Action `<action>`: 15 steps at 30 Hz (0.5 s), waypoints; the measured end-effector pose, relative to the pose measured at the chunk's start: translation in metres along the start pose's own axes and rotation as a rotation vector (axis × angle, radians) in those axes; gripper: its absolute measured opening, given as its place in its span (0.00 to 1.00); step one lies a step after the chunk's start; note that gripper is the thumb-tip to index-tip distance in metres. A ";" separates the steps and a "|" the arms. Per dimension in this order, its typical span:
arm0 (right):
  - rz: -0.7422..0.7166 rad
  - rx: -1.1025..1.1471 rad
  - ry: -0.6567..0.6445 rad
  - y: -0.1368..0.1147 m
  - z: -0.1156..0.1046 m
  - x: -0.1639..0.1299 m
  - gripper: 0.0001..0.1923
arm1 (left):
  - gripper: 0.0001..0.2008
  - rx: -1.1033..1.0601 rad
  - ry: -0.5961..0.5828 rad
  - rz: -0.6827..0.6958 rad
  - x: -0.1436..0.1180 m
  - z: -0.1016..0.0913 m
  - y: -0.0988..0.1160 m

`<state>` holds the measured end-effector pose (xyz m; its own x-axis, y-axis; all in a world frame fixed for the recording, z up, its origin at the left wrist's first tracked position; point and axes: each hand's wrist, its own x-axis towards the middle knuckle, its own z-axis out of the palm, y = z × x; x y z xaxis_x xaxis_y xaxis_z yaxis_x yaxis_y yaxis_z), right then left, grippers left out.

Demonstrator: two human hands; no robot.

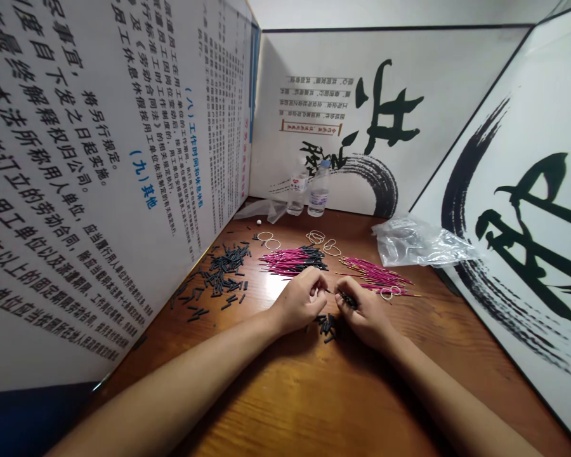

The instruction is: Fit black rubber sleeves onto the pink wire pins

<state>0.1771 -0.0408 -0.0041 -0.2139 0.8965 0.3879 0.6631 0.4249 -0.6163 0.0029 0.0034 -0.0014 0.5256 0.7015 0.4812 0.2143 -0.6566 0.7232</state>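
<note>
My left hand (301,301) is closed in a pinch near the middle of the table, its fingertips almost meeting the right hand's. A thin dark tip shows between the two hands, too small to name. Fingers curled, my right hand (365,312) holds several short black tubes (348,299). Below and between the hands lies a small heap of loose black tubes (328,327). Just beyond the left hand is a bundle of thin pink sticks with black ends (285,261). Pink sticks with yellowish ends (375,274) lie beyond the right hand.
A larger scatter of black tubes (226,270) covers the table's left side. Rubber bands (316,237) lie behind the sticks. Two plastic bottles (318,193) stand at the back, and a clear plastic bag (413,242) lies back right. Printed panels (323,57) enclose the wooden table (266,406).
</note>
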 end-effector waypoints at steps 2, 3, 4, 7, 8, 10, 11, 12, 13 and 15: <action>-0.005 0.006 -0.010 0.000 0.001 0.000 0.01 | 0.05 0.003 -0.010 0.013 0.000 0.001 0.000; -0.009 0.007 -0.013 0.001 0.001 0.000 0.00 | 0.05 0.000 -0.011 0.015 0.000 0.001 0.000; -0.012 0.008 -0.013 0.001 0.002 0.000 0.01 | 0.05 -0.008 -0.009 0.010 0.000 0.001 0.000; -0.015 0.017 0.003 0.001 0.002 -0.001 0.02 | 0.02 -0.030 0.019 -0.040 0.000 0.001 0.000; -0.011 0.020 0.011 0.000 0.003 -0.001 0.03 | 0.02 -0.030 0.029 -0.058 0.000 0.001 0.000; 0.000 0.023 0.029 -0.001 0.003 -0.001 0.04 | 0.01 -0.026 0.042 -0.082 0.001 0.000 -0.001; 0.006 0.026 0.035 -0.002 0.004 -0.001 0.04 | 0.01 -0.023 0.046 -0.087 0.001 0.000 -0.001; 0.013 0.032 0.039 -0.003 0.004 -0.001 0.04 | 0.02 -0.022 0.051 -0.088 0.001 -0.001 -0.001; 0.019 0.040 0.042 -0.004 0.005 -0.001 0.04 | 0.02 -0.020 0.056 -0.085 0.001 -0.001 -0.002; 0.031 0.058 0.045 -0.005 0.007 -0.001 0.04 | 0.01 -0.009 0.059 -0.067 0.002 -0.001 -0.001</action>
<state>0.1690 -0.0432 -0.0058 -0.1611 0.9033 0.3975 0.6255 0.4050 -0.6669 0.0023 0.0059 -0.0008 0.4608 0.7592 0.4596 0.2399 -0.6051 0.7591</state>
